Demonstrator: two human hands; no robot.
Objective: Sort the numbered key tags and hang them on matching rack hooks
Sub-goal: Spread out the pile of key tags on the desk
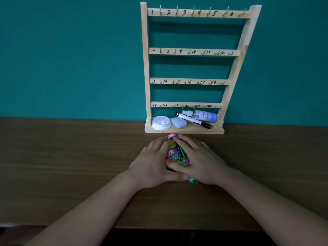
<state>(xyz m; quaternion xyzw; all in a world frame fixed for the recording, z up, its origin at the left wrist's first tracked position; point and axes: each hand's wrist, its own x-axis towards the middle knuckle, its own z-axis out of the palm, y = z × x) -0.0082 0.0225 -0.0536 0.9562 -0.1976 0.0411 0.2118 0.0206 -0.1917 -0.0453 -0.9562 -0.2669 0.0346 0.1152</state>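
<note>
Fingers (159, 143) of left hand (152, 165) and right hand (201, 161) flat, released, cupping key tags (174, 154); most numbers hidden.

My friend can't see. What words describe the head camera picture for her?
The left hand and right hand cup a pile of colourful key tags on a table. Behind stands a wooden rack with bare hooks numbered 1 to 24.
</note>
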